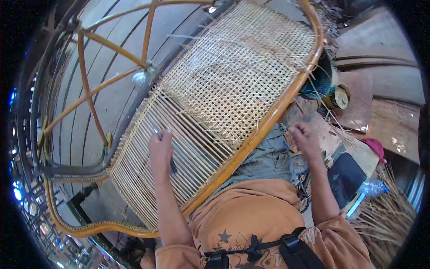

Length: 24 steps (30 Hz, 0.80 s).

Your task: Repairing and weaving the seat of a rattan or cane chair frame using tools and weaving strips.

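Note:
A long rattan seat frame [281, 104] lies slanted across my lap, its rim glossy orange-brown. Open-mesh cane weaving [237, 67] fills its far part, while the near left part has only parallel cane strands [148, 175] with gaps between them. Over these strands is my left hand [161, 141], closed around a slim tool; a small pale tip shows above the fingers and a dark piece [174, 166] below the wrist. My right hand [303, 134] is raised beyond the frame's right edge, fingers pinched together. Whatever they hold is too small to make out.
Curved rattan poles [85, 67] of another frame stand at the left. On the right are a dark bucket [319, 78], a tin can [340, 96], a plastic bottle [372, 187], a dark flat pad [347, 179] and a bundle of cane strips [380, 219].

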Available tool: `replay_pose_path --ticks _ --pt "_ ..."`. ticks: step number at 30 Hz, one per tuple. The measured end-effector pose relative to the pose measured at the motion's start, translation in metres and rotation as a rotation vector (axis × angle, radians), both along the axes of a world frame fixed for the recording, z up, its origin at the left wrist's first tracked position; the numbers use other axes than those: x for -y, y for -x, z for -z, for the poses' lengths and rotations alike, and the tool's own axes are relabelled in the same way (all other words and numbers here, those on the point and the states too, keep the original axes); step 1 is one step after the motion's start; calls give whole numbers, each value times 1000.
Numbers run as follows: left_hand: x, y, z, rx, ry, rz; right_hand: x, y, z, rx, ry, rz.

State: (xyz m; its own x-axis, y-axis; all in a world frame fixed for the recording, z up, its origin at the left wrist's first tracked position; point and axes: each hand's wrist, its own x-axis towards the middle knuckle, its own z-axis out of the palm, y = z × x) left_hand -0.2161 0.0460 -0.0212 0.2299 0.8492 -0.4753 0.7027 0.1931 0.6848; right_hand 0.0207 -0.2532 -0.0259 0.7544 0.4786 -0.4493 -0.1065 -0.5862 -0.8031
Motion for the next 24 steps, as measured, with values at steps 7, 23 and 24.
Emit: replay_pose_path --ticks 7,23,24 --pt "105 -21 -28 66 359 299 13 38 47 269 -24 -123" --pt "166 -14 7 31 86 963 -107 -41 31 1006 344 -502" --pt "165 -14 8 17 91 966 -111 -44 30 950 463 -547"
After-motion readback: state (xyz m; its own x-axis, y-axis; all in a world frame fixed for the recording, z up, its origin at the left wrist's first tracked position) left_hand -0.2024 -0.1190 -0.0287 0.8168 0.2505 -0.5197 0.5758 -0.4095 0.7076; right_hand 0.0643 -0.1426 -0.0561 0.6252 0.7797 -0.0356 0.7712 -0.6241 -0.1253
